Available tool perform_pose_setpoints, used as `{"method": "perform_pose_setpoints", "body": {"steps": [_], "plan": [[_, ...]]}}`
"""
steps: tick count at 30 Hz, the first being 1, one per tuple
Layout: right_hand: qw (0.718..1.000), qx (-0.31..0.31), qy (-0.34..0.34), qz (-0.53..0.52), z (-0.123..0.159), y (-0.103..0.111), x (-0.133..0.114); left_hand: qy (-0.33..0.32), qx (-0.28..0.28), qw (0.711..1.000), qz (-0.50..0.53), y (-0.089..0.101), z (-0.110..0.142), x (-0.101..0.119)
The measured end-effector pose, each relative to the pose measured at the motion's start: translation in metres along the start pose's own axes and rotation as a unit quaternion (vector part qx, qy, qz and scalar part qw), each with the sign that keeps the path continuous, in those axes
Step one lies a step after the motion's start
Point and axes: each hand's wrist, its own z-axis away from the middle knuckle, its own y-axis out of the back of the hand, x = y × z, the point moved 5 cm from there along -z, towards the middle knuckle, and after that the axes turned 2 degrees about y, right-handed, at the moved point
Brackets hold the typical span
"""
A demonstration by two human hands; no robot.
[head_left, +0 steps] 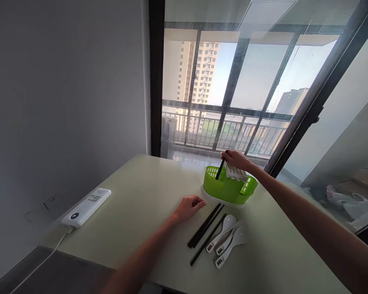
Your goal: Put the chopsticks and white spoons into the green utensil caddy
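- The grip of the right hand [237, 160] is clamped on the upper end of a black chopstick [221, 166]; the view is too small to be sure whether it is one stick or a pair pressed together.
- This chopstick leans, its lower end inside the left part of a green basket [225, 190].
- The basket stands on a white base [241, 205] toward the far edge of the pale surface [153, 188], right of centre, with a white slotted piece [236, 173] at its middle, just below the right hand.
- The left hand [187, 208] is near the basket, to its left, fingers loosely curled, the thumb and fingertips slightly apart.
- On the near side of the basket lie a bundle of black chopsticks [204, 226] and, just right of it, a single black stick [207, 240], both slanting.
- Three white spoons [229, 221] lie close together to the right of these, bowls toward the far side, handles toward the near side.
- Well apart, at the left edge, lies a white power bank [86, 207] with a cable [46, 261] plugged in.
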Motion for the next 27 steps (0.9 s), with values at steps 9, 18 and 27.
{"method": "perform_pose_setpoints", "body": {"steps": [9, 18, 27], "plan": [[0.993, 0.065, -0.093, 0.009, 0.001, -0.008, 0.016, -0.005, 0.003, 1.0, -0.011, 0.001, 0.001, 0.004], [0.977, 0.193, -0.086, 0.016, 0.021, 0.003, -0.005, -0.013, 0.003, 1.0, -0.026, 0.001, 0.001, 0.005], [0.964, 0.025, 0.251, 0.08, 0.106, 0.004, -0.12, -0.014, 0.007, 0.998, -0.055, 0.001, 0.001, 0.009]]}}
